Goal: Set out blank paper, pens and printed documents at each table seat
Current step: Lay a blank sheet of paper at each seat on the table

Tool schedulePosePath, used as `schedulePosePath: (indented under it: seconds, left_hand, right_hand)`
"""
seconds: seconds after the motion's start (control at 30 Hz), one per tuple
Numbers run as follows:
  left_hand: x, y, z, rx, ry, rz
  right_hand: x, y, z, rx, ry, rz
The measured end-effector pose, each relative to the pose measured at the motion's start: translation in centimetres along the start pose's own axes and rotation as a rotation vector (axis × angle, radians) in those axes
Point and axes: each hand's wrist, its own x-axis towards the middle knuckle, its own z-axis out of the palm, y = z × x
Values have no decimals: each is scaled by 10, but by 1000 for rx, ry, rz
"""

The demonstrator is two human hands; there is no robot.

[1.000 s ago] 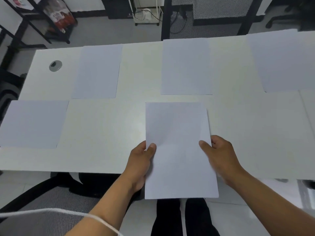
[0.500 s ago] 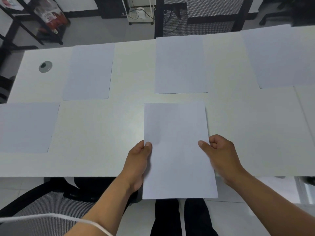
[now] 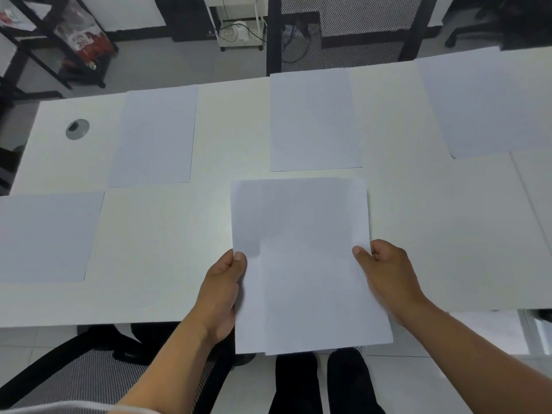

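Now both hands pinch a small stack of blank paper over the counter's near edge.
Left hand (image 3: 222,291) and right hand (image 3: 386,273) each keep a closed grip on the paper (image 3: 301,258), seemingly fanned to peel one sheet for this seat; sheets (image 3: 313,121) already lie on the counter (image 3: 155,252).

The setting is presenting as an office or meeting room. A long white laminate table (image 3: 418,234) is occupying most of the view, with a round grey metal cable grommet (image 3: 77,129) sitting in its far left corner. Plain white paper sheets (image 3: 313,121) are lying at regular seat positions along it. A black mesh-backed office chair (image 3: 98,375) is standing at the near edge. Beyond the table, a black mesh partition panel (image 3: 346,28) is standing on the grey floor, a small white wheeled cart (image 3: 239,28) is carrying cables, and black metal shelving (image 3: 44,46) is standing at the left.
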Motion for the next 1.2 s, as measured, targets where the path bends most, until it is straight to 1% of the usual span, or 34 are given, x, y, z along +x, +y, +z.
schedulePosePath:
  seconds: [0.13, 0.3, 0.5, 0.67, 0.83, 1.0, 1.2]
  left_hand:
    - [-3, 16, -11, -13, 39, 33]
    - [-7, 38, -16, -51, 10, 23]
    - [-13, 55, -16, -75, -69, -22]
    - [-17, 57, -5, -94, -111, -10]
    - [-15, 48, -2, -96, -108, -17]
    - [-15, 36, -4, -95, -85, -36]
    - [-18, 27, -4, -86, -73, -50]
  right_hand:
    - [4, 5, -5, -269, 131, -96]
    - [9, 9, -15, -448, 221, -118]
    - [12, 11, -26, -551, 230, -105]
    - [10, 7, -23, -566, 205, -98]
    - [7, 3, -14, -568, 147, -80]
    - [4, -9, -14, -642, 227, -78]
    - [5, -11, -13, -728, 221, -37]
